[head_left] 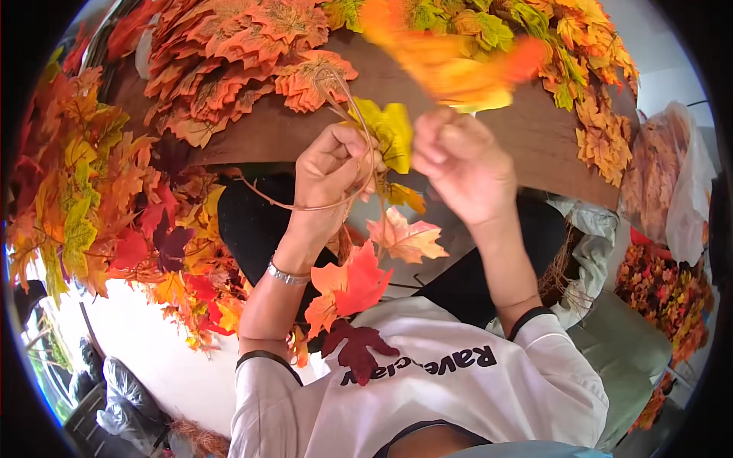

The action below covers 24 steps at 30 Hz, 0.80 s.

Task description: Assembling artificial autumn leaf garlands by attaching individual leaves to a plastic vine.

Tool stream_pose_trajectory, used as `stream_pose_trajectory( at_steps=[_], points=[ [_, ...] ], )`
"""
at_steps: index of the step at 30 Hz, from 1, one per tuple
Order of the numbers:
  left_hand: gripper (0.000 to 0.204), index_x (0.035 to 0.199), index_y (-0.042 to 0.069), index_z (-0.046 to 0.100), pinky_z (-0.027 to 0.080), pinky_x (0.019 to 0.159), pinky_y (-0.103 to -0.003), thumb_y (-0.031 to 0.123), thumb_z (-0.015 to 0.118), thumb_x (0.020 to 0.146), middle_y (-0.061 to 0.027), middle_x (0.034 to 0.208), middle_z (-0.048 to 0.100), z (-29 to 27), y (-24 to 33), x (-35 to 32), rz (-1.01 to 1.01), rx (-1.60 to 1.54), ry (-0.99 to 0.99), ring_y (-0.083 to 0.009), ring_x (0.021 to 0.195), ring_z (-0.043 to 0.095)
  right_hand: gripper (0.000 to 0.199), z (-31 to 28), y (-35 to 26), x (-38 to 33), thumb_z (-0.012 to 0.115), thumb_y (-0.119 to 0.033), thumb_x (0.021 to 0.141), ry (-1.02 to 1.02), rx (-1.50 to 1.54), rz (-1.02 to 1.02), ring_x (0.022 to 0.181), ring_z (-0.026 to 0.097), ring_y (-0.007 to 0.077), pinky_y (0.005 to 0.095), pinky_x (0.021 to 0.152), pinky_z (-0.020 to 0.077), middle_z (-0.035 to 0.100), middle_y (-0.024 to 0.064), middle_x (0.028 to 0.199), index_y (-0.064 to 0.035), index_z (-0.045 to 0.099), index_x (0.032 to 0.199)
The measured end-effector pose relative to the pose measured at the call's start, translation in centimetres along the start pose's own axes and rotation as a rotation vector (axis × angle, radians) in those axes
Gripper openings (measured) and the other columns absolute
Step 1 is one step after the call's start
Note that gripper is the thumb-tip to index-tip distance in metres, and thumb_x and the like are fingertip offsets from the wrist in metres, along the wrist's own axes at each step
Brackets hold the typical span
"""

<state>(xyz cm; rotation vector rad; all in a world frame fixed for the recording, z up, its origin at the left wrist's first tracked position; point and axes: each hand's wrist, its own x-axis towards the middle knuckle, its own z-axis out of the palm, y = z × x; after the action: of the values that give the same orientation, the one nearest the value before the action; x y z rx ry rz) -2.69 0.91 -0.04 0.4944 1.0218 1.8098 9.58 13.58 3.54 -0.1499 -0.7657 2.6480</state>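
Observation:
My left hand is closed around a thin brown vine, whose loose end loops above and around the wrist. Artificial maple leaves hang from this vine: a yellow-green leaf by the fingertips, a pale orange leaf, a red-orange leaf and a dark maroon leaf lower down, over my shirt. To the right, my right hand is closed in a pinch, slightly blurred. An orange-yellow artificial leaf, smeared by motion, extends from its fingers.
Stacked orange leaves lie on the brown board, with yellow-green leaves at its far side. Leafy garlands hang at the left. A clear plastic bag stands right, above multicoloured leaves.

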Motion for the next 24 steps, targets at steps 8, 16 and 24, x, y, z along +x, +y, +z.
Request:
stream_pose_trajectory(
  at_steps=[8, 16, 24],
  points=[
    [0.013, 0.086, 0.004, 0.043, 0.04, 0.044, -0.019, -0.002, 0.053, 0.081, -0.0053, 0.078, 0.052, -0.4, 0.6, -0.6, 0.054, -0.114, -0.052, -0.0101, 0.055, 0.052, 0.017, 4.2, 0.8, -1.4, 0.051, -0.003, 0.082, -0.022, -0.456, -0.471, 0.097, 0.054, 0.0273, 0.0389, 0.088, 0.0415, 0.056, 0.019, 0.098, 0.0074, 0.054, 0.095],
    [0.016, 0.088, 0.004, 0.044, 0.038, 0.042, -0.018, -0.001, 0.057, 0.079, -0.0093, 0.081, 0.055, -0.1, 1.2, -1.4, 0.109, -0.137, -0.073, -0.0086, 0.052, 0.052, 0.017, 1.2, 4.5, 0.3, 0.062, -0.01, 0.077, 0.286, -0.083, -0.058, 0.076, 0.053, 0.0134, 0.0264, 0.071, 0.0415, 0.057, 0.0055, 0.085, 0.0008, 0.059, 0.09],
    [0.018, 0.09, 0.003, 0.043, 0.038, 0.042, -0.017, -0.002, 0.056, 0.078, -0.0062, 0.079, 0.054, -0.2, 1.5, -1.6, 0.086, -0.118, -0.048, -0.0085, 0.051, 0.05, 0.015, 0.7, 6.3, 0.4, 0.062, -0.012, 0.077, 0.297, 0.199, 0.155, 0.075, 0.048, 0.0114, 0.0246, 0.074, 0.0383, 0.056, 0.0028, 0.08, -0.0022, 0.06, 0.089]
  ],
)
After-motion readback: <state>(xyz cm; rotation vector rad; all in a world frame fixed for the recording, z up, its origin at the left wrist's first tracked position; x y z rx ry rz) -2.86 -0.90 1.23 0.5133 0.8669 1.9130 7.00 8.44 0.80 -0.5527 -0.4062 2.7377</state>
